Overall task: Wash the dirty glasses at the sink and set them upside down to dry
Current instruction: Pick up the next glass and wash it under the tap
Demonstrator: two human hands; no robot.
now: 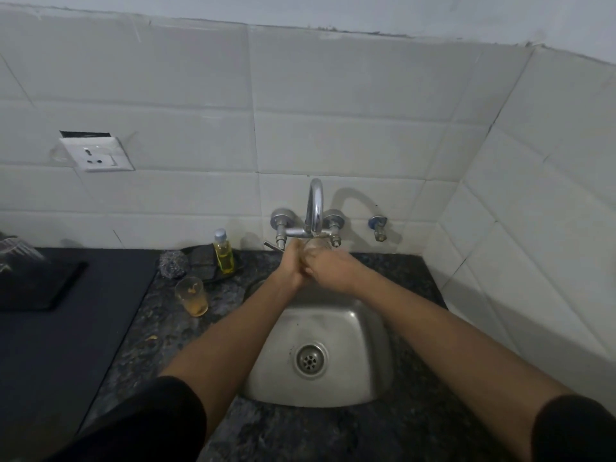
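I have both hands up under the tap spout (pixel 315 208), at the far end of the sink (pixel 333 328). My left hand (pixel 293 261) and right hand (pixel 328 266) meet around a clear glass (pixel 315 248), which sits right at the fingers, just below the spout mouth. The left fingers look curled round its near side; the right fingers (pixel 311 258) are bent over it, but they overlap so closely that I cannot tell exactly how each one lies. Whether water is running I cannot tell either.

My judgement on handling: the glass is light, stiff and breakable, and wet or soapy it will be slippery, so I want a firm wrap round the body with one hand while the other rubs the rim and inside, keeping it low over the steel basin and clear of the tap.

A second glass (pixel 191 296), with an orange-brown residue in its bottom, stands upright on the dark speckled worktop (pixel 333 435), well to the left of my fingers; it looks unwashed. Beyond it are a small bottle of yellow liquid (pixel 222 253), a steel scrubber (pixel 173 265) and a dark sponge (pixel 202 258). I can read no label on the bottle, nor any writing or brand elsewhere; the wall socket (pixel 96 156) carries none I can make out
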